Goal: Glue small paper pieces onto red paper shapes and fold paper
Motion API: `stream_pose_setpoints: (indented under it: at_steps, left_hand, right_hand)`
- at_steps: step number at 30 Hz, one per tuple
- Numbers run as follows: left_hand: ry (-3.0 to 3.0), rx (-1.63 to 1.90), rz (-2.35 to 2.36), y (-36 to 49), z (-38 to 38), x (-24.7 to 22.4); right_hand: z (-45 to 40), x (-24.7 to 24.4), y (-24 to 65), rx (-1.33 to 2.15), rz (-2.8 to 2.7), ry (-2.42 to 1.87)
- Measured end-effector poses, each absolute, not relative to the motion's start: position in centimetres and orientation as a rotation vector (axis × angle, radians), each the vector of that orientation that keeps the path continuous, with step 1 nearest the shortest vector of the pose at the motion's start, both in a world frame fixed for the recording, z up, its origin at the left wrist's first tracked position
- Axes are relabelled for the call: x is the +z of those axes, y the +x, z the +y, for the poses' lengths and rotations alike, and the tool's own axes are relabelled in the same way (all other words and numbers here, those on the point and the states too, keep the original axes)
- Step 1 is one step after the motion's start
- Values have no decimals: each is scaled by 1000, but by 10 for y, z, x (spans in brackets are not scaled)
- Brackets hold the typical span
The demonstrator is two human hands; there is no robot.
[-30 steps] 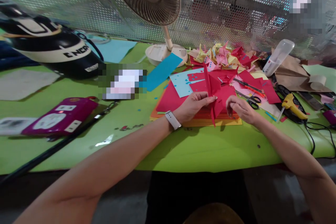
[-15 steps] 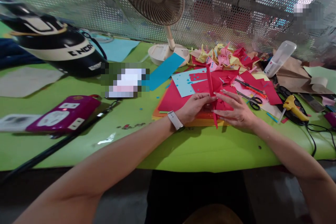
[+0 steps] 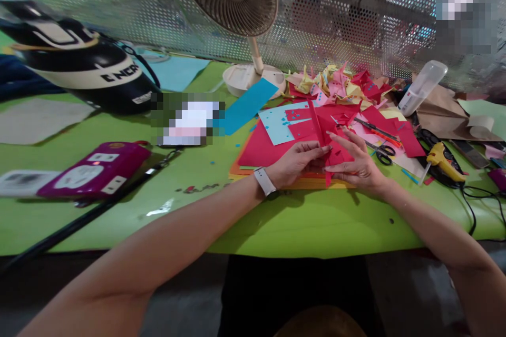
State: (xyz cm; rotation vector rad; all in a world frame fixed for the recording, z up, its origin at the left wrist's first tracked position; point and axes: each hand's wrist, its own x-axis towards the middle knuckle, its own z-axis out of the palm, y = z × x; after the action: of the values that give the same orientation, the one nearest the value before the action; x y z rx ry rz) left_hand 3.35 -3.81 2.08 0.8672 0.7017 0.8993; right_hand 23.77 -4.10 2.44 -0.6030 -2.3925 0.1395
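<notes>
A folded strip of red paper [image 3: 318,125] stands upright over a stack of coloured sheets [image 3: 256,150]. My left hand [image 3: 298,160], with a watch at the wrist, pinches it between thumb and fingers. On the paper's right side is my right hand [image 3: 358,160], its fingers spread and the tips touching the red paper. Under and behind the hands lie more red pieces and a light blue sheet [image 3: 276,129] with small blue scraps. Black scissors [image 3: 384,154] and a cutter [image 3: 379,131] are right of the stack.
Folded paper pieces [image 3: 336,84] are heaped behind the stack, near a fan [image 3: 255,73]. A glue gun [image 3: 445,160] and clear bottle [image 3: 422,88] are at right. A black bottle [image 3: 95,71], purple power strip [image 3: 95,171] and phone [image 3: 190,124] are at left.
The red strip has tilted slightly and its lower end sits a little higher. My right hand's fingers have spread a little and shifted right. My left hand keeps its pinch.
</notes>
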Motion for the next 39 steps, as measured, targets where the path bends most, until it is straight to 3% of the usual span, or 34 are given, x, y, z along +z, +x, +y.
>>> stream_pose_setpoints:
  at_steps: [15,39]
  left_hand:
    - [709,974,650,44,-47,16]
    - [702,1029,665,47,-48,18]
  right_hand:
    - [-49,28,229,488,-2086,-897]
    - [-49,24,223,524,-2050,-902]
